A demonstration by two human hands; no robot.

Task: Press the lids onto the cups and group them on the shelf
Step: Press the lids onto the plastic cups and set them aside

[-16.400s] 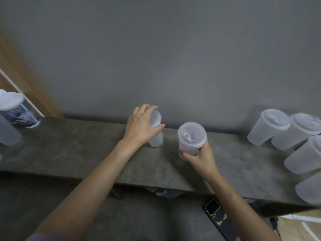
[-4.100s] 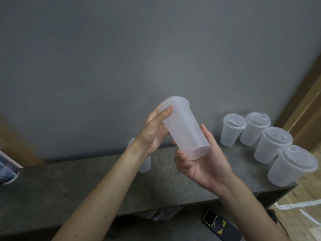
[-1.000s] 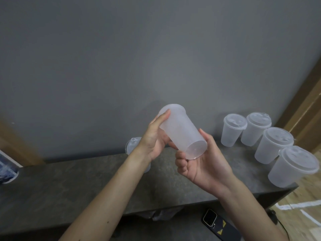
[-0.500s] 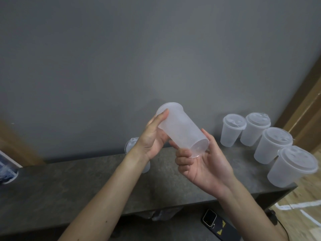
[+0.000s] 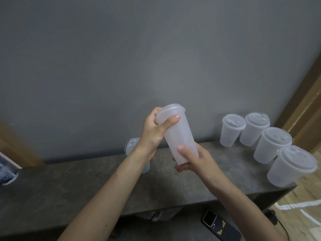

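I hold a frosted plastic cup point(image 5: 179, 136) in the air above the dark stone shelf point(image 5: 73, 181), nearly upright and leaning a little left. Its lid point(image 5: 169, 110) sits on the rim. My left hand point(image 5: 156, 131) grips the lid end, thumb across the front. My right hand point(image 5: 192, 160) wraps round the cup's base from below. Another lidded cup point(image 5: 132, 146) stands on the shelf behind my left wrist, mostly hidden. Several lidded cups point(image 5: 271, 145) stand grouped at the shelf's right end.
A grey wall rises right behind the shelf. A printed container point(image 5: 7, 173) shows at the left edge. A dark phone point(image 5: 220, 226) lies below the shelf's front edge. Wood trim point(image 5: 305, 105) runs along the right, next to the grouped cups.
The cup has swung from lying tilted with its base toward me to nearly upright. My right hand went from cradling the base to wrapping it; my left hand stays on the lid end.
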